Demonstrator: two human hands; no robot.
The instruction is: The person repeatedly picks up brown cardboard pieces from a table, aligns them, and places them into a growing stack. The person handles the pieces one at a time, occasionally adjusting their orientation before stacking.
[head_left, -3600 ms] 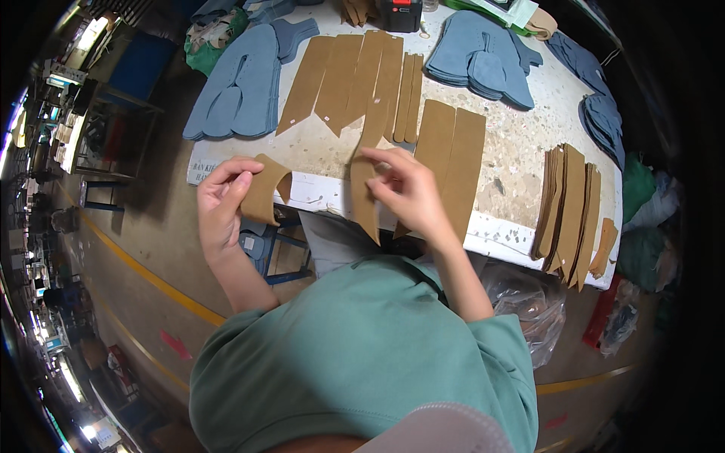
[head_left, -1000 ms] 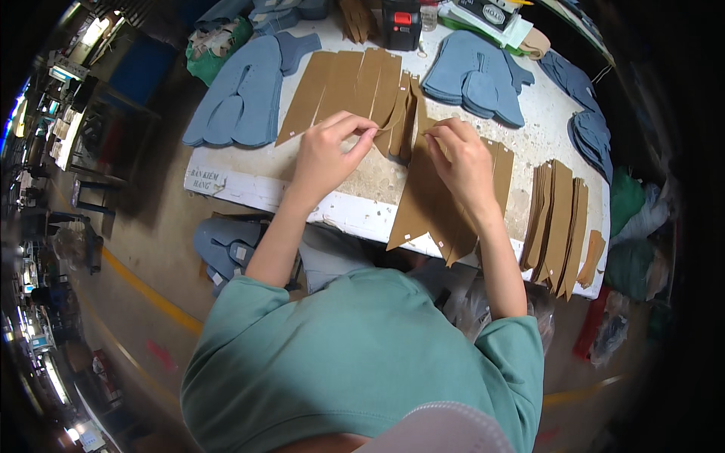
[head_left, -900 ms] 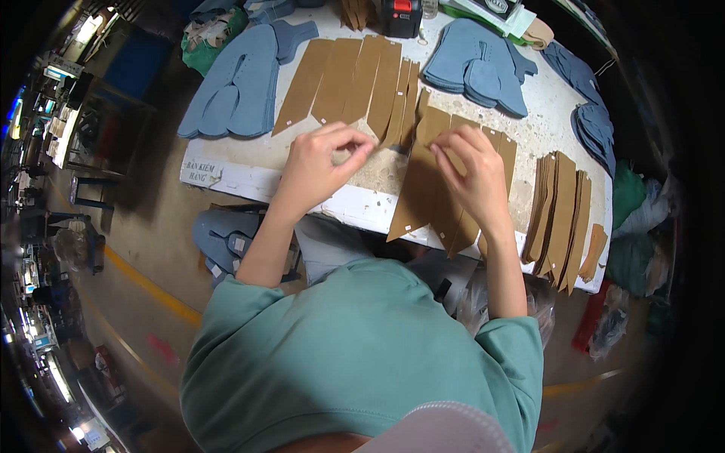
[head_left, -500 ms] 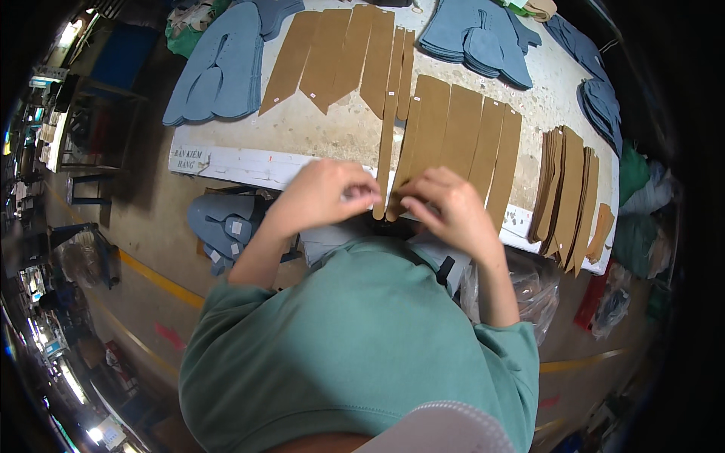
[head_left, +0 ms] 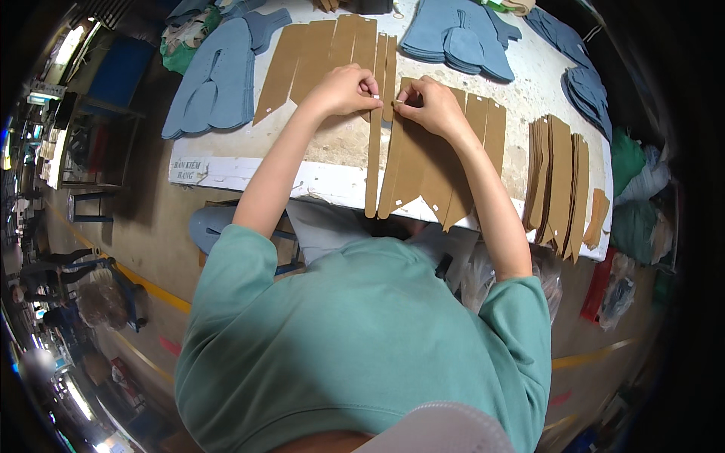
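A long narrow brown strip (head_left: 373, 166) with a rounded near end lies at the table's middle. My left hand (head_left: 343, 92) pinches its far end, beside a small white label. Just to the right, my right hand (head_left: 433, 109) is closed at the far end of a wider brown strip (head_left: 391, 166), thumb and finger together by another white label. That strip overlaps a row of flat brown pieces (head_left: 434, 162), some with pointed near ends. The exact grip of both fingertips is partly hidden. Beyond my left hand lies another row of brown pieces (head_left: 313, 49).
Stacks of blue-grey cut pieces stand at the far left (head_left: 215, 83) and far back (head_left: 449, 34). Bundled brown strips (head_left: 559, 177) sit at the right end of the white table (head_left: 317, 177). Under the front edge hangs a clear plastic bag (head_left: 477, 279).
Both hands have moved from the near ends of the strips to their far ends. My forearms now stretch out over the table. The view has shifted slightly.
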